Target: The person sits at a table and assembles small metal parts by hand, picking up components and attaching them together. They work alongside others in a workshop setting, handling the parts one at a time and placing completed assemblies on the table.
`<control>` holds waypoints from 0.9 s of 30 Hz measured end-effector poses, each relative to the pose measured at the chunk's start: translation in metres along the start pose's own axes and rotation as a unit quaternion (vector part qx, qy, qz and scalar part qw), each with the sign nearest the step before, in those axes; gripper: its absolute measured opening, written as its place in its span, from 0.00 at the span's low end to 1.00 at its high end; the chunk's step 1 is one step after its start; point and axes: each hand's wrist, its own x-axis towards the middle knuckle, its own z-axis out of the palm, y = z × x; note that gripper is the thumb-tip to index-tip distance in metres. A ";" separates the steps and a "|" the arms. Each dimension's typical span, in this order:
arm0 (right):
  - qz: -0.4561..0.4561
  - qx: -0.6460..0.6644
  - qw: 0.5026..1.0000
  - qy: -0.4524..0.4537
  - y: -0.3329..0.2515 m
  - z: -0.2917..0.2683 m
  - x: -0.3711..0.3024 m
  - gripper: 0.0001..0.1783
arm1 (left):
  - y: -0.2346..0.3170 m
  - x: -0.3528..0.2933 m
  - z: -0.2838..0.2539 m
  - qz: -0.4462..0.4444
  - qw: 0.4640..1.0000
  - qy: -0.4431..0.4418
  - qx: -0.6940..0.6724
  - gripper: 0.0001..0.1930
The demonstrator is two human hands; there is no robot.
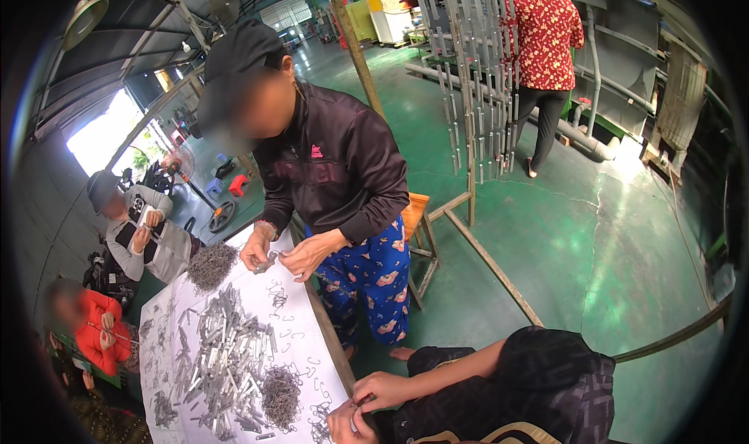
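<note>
At the near edge of the white-covered table (331, 319), my right hand (379, 389) is closed, with its fingertips pinched together. Just below it, my left hand (349, 426) is also closed, its fingers bent toward the right hand's. A small dark piece shows between the two hands, too little of it visible to name. Left of my hands lies a tangled heap of dark wire hooks (282, 397). Several loose hooks (318, 413) are scattered nearer to my left hand. Beyond the heap spreads a large pile of short grey metal strips (226, 354).
Across the table corner a co-worker in a dark jacket (335, 147) handles small metal pieces, near another hook heap (211, 267). Two more people sit along the far left side. A wooden stool (417, 218), a metal frame (491, 268) and hanging metal strips (476, 77) stand beyond.
</note>
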 end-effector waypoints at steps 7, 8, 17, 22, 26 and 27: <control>-0.006 -0.002 1.000 0.012 -0.004 -0.002 0.000 0.14 | 0.002 -0.001 0.001 -0.016 1.000 0.003 -0.001 0.04; -0.006 -0.003 1.000 0.011 -0.004 -0.002 0.000 0.14 | 0.002 -0.001 0.001 -0.017 1.000 0.004 -0.004 0.04; 0.006 0.009 1.000 -0.009 -0.008 -0.005 -0.002 0.13 | 0.004 -0.002 0.002 -0.020 1.000 0.008 -0.002 0.03; 0.011 0.018 1.000 -0.011 -0.010 -0.007 -0.004 0.13 | 0.011 0.003 0.001 -0.025 1.000 0.008 -0.002 0.03; -0.001 0.016 1.000 -0.009 -0.009 -0.007 -0.004 0.12 | 0.015 0.004 0.000 -0.032 0.999 0.011 -0.010 0.03; 0.004 0.017 1.000 -0.011 -0.008 -0.007 -0.004 0.12 | 0.015 0.004 0.000 -0.034 0.999 0.012 -0.012 0.03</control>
